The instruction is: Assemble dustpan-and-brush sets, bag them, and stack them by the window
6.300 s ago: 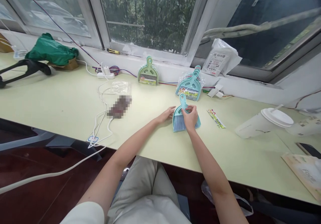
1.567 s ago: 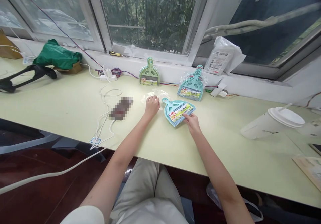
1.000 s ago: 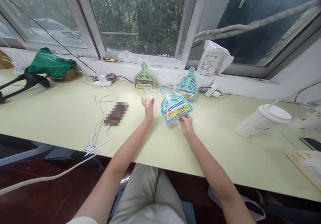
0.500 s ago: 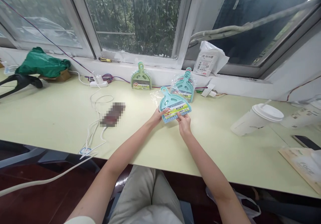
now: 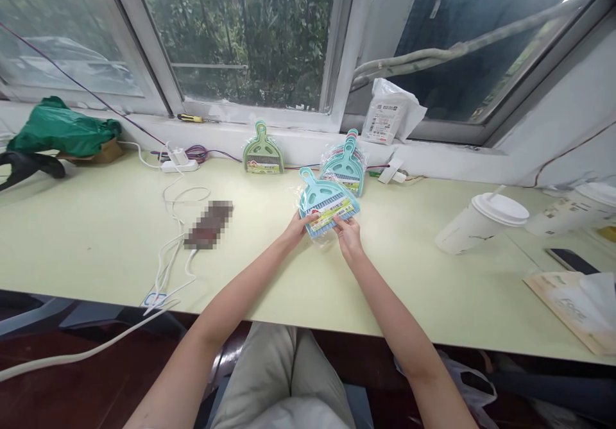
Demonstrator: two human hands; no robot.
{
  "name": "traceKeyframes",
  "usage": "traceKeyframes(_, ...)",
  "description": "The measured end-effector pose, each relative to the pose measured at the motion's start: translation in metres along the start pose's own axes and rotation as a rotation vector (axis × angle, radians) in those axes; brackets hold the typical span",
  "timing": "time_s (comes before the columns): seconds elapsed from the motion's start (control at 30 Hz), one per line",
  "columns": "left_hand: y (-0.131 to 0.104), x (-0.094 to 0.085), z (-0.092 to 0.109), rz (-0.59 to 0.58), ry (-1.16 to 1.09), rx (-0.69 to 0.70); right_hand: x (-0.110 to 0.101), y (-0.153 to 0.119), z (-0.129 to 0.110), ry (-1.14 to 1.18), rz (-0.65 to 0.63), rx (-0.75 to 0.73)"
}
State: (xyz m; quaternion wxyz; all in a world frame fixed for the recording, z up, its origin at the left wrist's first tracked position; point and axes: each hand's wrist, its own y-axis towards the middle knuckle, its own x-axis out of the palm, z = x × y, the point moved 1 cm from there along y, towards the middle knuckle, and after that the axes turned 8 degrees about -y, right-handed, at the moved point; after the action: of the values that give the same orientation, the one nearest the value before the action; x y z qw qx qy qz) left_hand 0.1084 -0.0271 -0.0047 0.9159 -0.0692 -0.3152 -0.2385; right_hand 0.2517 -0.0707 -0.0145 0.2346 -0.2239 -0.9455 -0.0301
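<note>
Between my hands is a light blue dustpan and brush set (image 5: 323, 193) in clear plastic wrap, with a yellow-green label across its bristles. It is held a little above the table, handle pointing up and left. My left hand (image 5: 295, 229) grips its lower left corner, thumb over the label. My right hand (image 5: 349, 236) pinches the lower right edge, with the thumb on the front; the fingers behind are partly hidden. Just behind it, several wrapped dustpan sets (image 5: 350, 159) in blue and pink lean in a stack. A green dustpan set (image 5: 262, 150) stands against the wall to their left.
On the pale table (image 5: 385, 288), a lidded paper cup (image 5: 462, 227), a phone (image 5: 572, 261) and a tissue pack (image 5: 561, 301) are at right. A blurred-out object (image 5: 208, 225), white cables (image 5: 166, 249) and a power strip (image 5: 179, 166) are at left. A screwdriver (image 5: 192, 118) lies on the sill.
The view has shifted slightly, so the surroundings sit further left. The held dustpan set has turned a little, its label now slanting more. Both hands keep their grip.
</note>
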Motion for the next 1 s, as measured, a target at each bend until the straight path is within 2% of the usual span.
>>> traceKeyframes(0.1, -0.005, 0.004, 0.001, -0.015, 0.063, -0.035, -0.001, 0.003, 0.0, -0.001, 0.02, 0.021)
traceKeyframes(0.27, -0.01, 0.012, -0.01, -0.069, 0.102, -0.071, -0.003, 0.004, -0.002, 0.005, 0.058, -0.055)
traceKeyframes(0.37, -0.008, 0.013, -0.018, 0.016, 0.107, -0.011, -0.001, 0.004, -0.001, 0.012, 0.049, -0.062)
traceKeyframes(0.43, -0.006, 0.011, -0.018, 0.138, 0.108, 0.105, 0.0, 0.006, -0.003, -0.018, -0.005, -0.023)
traceKeyframes(0.5, -0.004, 0.008, -0.013, 0.207, 0.12, 0.136, -0.004, 0.011, -0.009, -0.118, -0.11, 0.061)
traceKeyframes(0.6, -0.002, -0.001, 0.0, 0.144, 0.126, 0.016, -0.018, 0.016, -0.027, -0.435, -0.26, 0.163)
traceKeyframes(0.63, -0.002, -0.005, 0.005, 0.115, 0.108, -0.007, -0.023, 0.017, -0.035, -0.561, -0.261, 0.121)
traceKeyframes(0.7, 0.0, -0.015, 0.017, 0.093, 0.05, -0.02, -0.03, 0.015, -0.051, -0.774, -0.205, -0.111)
traceKeyframes(0.77, 0.001, -0.025, 0.025, 0.105, -0.009, -0.052, -0.029, 0.008, -0.062, -0.891, -0.166, -0.407)
traceKeyframes(0.83, 0.002, -0.032, 0.03, 0.114, -0.039, -0.1, -0.022, 0.001, -0.065, -0.941, -0.207, -0.572)
traceKeyframes(0.9, 0.002, -0.037, 0.03, 0.093, -0.048, -0.139, -0.014, -0.004, -0.062, -0.935, -0.246, -0.588)
traceKeyframes(1.0, 0.0, -0.038, 0.026, 0.045, -0.008, -0.231, -0.012, -0.004, -0.053, -0.84, -0.219, -0.529)
